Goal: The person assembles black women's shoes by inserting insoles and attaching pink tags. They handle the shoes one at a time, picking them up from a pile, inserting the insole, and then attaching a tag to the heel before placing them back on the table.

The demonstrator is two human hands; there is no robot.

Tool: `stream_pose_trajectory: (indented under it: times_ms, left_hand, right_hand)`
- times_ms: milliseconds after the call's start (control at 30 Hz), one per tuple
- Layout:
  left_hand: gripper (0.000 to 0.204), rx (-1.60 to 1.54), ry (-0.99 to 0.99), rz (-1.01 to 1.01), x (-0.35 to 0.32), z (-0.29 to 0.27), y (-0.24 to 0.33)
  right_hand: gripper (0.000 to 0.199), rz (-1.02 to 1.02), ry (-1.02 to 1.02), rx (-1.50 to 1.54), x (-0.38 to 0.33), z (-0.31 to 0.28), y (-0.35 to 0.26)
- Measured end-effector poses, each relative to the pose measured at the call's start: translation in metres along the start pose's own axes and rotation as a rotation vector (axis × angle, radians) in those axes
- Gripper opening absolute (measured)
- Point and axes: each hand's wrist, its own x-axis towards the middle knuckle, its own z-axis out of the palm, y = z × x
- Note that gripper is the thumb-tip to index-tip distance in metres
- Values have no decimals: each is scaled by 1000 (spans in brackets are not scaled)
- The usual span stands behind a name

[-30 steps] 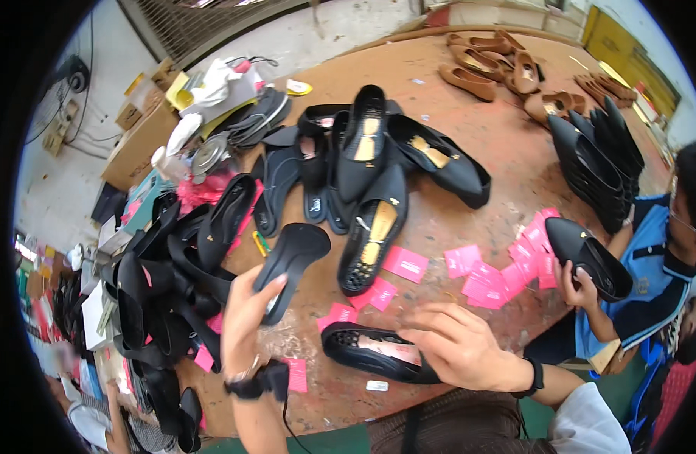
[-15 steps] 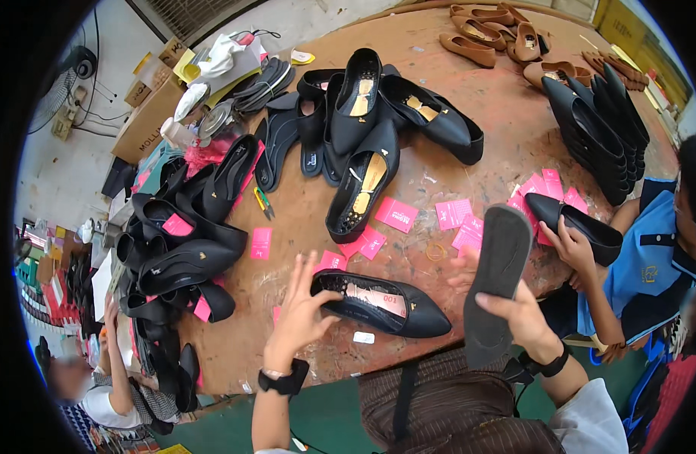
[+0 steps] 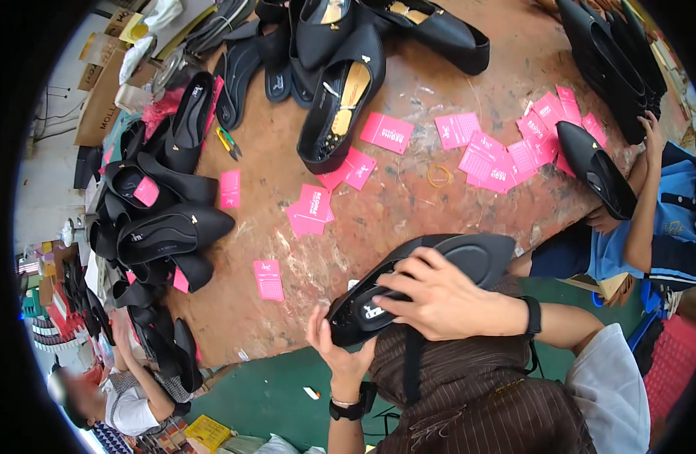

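Close in front of me, at the table's near edge, a black pointed shoe (image 3: 397,261) is tilted with its toe to the right. My left hand (image 3: 342,349) grips it by the heel, thumb and fingers on either side. Inside it a black insole (image 3: 372,309) shows its pale printed heel end; the wide part appears beyond my fingers, toward the toe. My right hand (image 3: 435,295) reaches across, fingers bent into the shoe on the insole. That hand covers the insole's middle.
Black shoes (image 3: 340,98) are heaped at the far middle, more (image 3: 159,234) at the left. Pink cards (image 3: 386,132) and small snips (image 3: 227,142) lie on the table (image 3: 348,227). A co-worker (image 3: 650,234) at the right handles a black shoe (image 3: 598,166); another person (image 3: 136,393) is at the left.
The shoe has come off the tabletop into my left hand. My right hand has brought the loose insole from the right into it. The view has shifted nearer the table edge.
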Motion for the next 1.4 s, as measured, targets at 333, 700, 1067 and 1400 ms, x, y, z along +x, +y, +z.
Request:
stream_pose_trajectory:
  times_ms: [333,700,1067,1400]
  left_hand:
    - [142,-281,5,79,-3,10,-19]
    - [24,-392,-59,-79,14,5,-20]
    - [36,-264,-27,-199,19,6,48]
    - [43,107,-603,53,23,29,110]
  right_hand:
    - [34,55,-95,183,21,66,-7]
    - [37,-180,-328,185,24,80,0]
    - [37,253,174,-245,6,29,-4]
    - [25,384,209,36,-15,-23,-25]
